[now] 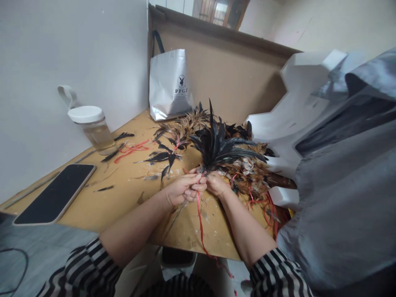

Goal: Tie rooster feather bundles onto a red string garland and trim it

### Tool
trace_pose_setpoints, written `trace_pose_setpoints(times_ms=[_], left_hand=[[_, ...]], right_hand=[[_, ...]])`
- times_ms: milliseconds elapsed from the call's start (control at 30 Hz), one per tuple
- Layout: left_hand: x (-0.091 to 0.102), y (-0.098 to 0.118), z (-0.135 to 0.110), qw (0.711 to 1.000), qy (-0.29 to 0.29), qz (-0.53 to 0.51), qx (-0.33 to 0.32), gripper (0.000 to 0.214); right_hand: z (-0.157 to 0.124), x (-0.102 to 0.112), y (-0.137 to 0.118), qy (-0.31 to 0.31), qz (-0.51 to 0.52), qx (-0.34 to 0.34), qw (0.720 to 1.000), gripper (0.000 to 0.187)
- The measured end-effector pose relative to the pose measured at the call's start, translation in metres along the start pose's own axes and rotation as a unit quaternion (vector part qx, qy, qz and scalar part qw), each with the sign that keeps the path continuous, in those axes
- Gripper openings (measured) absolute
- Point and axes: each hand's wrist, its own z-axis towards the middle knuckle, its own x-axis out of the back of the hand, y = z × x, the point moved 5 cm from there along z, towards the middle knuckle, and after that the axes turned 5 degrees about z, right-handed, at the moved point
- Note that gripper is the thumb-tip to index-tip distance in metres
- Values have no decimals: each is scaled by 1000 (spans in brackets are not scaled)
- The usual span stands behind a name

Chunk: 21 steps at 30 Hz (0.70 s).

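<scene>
A bunch of long black feathers [218,144] fans upward and to the right from between my hands. My left hand [185,189] is closed around its base, with thumb and fingers pinched together. My right hand [216,184] is curled closed against the same base from the right, its fingertips partly hidden. A red ribbon [200,220] hangs from the bound base, past the table edge. Left of the bunch lie loose black feathers [168,157], and behind it a brown feather pile [188,123].
On the left are a black phone [57,193] and a lidded cup [97,134] of pale liquid. Red ribbon scraps [131,149] lie beside the cup. A silver bag [168,84] stands at the back. More brown feathers [247,177], white foam [284,196] and grey cloth [349,198] crowd the right side.
</scene>
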Motion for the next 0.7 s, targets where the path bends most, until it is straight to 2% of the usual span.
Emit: trace_pose_setpoints(times_ms=[133,333,433,500,633,700], left_hand=[[15,7,2,996,56,40,-49,22],[31,5,6,966,197,156,-65,26],[37,1,8,934,271,222,-72,25],[40,-3,12,913,296,269,-81,24],[44,-5,15,852,347,367,-139,10],[43,-4,16,819,355,420,-162,6]], right_hand=[[-5,9,0,-1,71,-35,997,37],[-23,21,-20,12,-66,-44,997,35],[-26,14,-34,18,-130,-4,991,31],[-27,6,-43,32,-197,21,980,29],[-29,-13,-61,64,-344,52,935,25],[-29,-20,-68,70,-398,56,913,24]])
